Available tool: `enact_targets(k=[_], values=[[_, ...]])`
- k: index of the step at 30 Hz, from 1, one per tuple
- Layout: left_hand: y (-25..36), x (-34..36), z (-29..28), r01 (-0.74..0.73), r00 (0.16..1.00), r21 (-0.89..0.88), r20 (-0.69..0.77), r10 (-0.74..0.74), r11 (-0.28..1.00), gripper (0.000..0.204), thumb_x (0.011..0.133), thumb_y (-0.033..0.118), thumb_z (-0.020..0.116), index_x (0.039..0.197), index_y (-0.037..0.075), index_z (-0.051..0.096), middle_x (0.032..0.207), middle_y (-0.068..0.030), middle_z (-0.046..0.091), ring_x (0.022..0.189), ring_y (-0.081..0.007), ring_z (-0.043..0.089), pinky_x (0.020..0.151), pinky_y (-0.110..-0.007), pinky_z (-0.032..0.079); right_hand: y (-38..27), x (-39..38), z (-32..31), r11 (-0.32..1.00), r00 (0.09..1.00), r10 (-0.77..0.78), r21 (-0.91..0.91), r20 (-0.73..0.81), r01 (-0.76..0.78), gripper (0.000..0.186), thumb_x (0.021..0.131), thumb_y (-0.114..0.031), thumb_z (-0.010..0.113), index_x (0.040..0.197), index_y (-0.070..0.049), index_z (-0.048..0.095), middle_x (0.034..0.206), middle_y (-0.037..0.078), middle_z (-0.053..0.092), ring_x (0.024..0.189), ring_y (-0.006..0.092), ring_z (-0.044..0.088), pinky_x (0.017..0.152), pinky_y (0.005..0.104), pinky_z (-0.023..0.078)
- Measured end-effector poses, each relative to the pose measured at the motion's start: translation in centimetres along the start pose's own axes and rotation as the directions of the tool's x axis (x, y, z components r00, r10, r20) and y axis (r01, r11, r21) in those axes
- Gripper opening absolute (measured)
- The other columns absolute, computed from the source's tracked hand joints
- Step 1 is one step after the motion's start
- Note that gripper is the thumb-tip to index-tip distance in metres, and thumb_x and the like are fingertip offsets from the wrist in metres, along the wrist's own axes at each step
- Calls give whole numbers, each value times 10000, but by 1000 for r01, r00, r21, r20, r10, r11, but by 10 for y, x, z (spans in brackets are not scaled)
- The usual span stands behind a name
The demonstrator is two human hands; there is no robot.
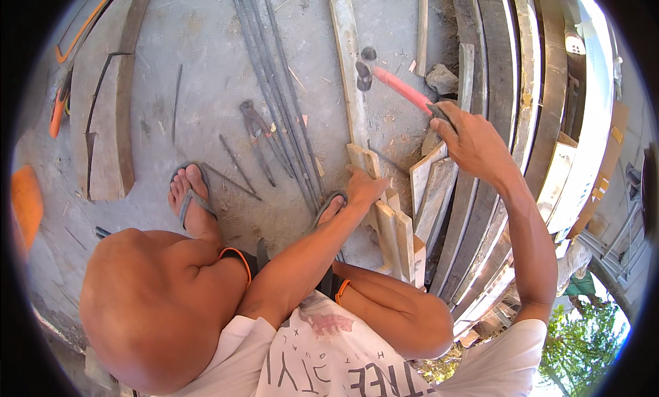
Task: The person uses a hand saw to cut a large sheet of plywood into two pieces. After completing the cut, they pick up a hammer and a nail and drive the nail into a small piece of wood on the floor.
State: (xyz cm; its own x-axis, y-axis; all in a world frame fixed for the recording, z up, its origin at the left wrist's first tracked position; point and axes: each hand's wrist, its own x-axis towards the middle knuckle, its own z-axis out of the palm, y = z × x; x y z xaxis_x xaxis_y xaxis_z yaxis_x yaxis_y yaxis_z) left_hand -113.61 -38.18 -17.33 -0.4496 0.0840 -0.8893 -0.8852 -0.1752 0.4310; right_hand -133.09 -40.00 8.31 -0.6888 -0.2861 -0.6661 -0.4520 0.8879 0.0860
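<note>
My right hand [473, 133] is raised and closed around the grip of a hammer with a red handle [405, 90]. The dark hammer head [365, 69] is blurred and hangs over a long pale plank on the floor. Lower down, my left hand [365, 185] is closed on short, light wooden strips [391, 222] that run out on both sides of it. The fingertips are partly hidden behind the wood. Beside my left hand, more short boards [434, 191] stand on the right, below my raised right forearm.
Steel bars [271, 81] lie lengthwise on the concrete, with pincers [255, 122] beside them. A thick beam [110, 115] and an orange-handled saw [58, 112] lie at left. Long planks [498, 74] are stacked at right, near a stone [441, 79]. My sandalled feet flank the bars.
</note>
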Motion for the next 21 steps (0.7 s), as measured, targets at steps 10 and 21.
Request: enact_targets(k=[10,21], values=[[3,-6,7,24,997,47,65,-28,999,1351,705,377,849,1569,-256,26,1351,-390,633,1244,-453,671,1086,-422,532,22,18,62,993,996,-1,-115,86,11,317,1120,-310,505,1242,-18,527,832,313,693,823,546,690,729,599,537],[-5,10,-1,-23,995,67,103,16,998,1405,708,431,849,1560,-265,-26,1376,-395,618,1272,-442,661,1090,-409,529,27,2,48,988,989,141,78,-50,-136,350,1087,-323,548,1297,-43,550,889,335,712,926,551,692,836,643,514]])
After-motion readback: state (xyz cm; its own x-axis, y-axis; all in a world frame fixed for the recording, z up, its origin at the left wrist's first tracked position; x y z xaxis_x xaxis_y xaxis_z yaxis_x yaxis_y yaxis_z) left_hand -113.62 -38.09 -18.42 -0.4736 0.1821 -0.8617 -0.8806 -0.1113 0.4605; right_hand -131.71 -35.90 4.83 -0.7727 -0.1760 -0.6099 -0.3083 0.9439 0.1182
